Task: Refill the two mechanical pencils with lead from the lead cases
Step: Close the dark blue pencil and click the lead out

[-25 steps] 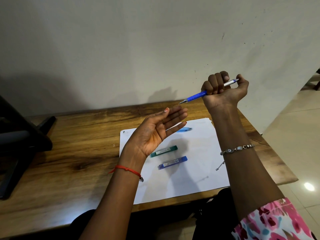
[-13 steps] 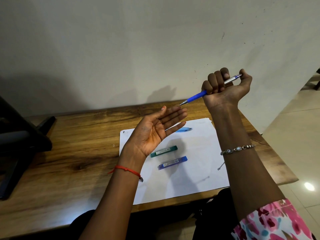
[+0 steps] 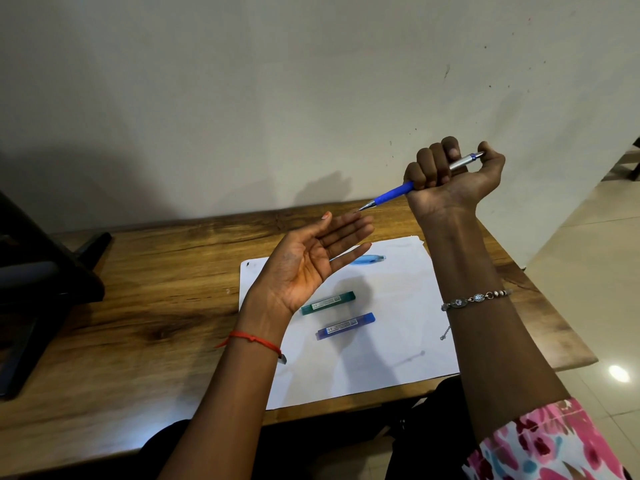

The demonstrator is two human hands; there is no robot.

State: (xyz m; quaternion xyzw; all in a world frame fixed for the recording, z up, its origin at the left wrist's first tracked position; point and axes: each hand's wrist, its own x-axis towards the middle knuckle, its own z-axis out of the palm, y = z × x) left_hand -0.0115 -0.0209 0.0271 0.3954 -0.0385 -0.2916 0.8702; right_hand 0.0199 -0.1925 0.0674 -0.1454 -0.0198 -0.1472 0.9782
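My right hand (image 3: pixel 450 178) is raised in a fist around a blue and silver mechanical pencil (image 3: pixel 393 193), thumb on its rear button, tip slanting down to the left. The tip hangs just above the fingertips of my left hand (image 3: pixel 311 261), which is held palm up with fingers apart and holds nothing. On the white paper (image 3: pixel 398 341) lie a green lead case (image 3: pixel 329 302) and below it a blue lead case (image 3: pixel 346 326). A second, light blue pencil (image 3: pixel 367 259) lies on the paper, partly hidden behind my left fingers.
The paper rests on a wooden table (image 3: pixel 156 289) set against a pale wall. A dark chair or stand (image 3: pixel 38 271) sits at the table's left end. Tiled floor (image 3: pixel 588 271) lies past the right edge.
My right hand has tilted the pencil steeper, bringing its tip lower toward my left fingertips. My left hand has opened flatter and sunk slightly.
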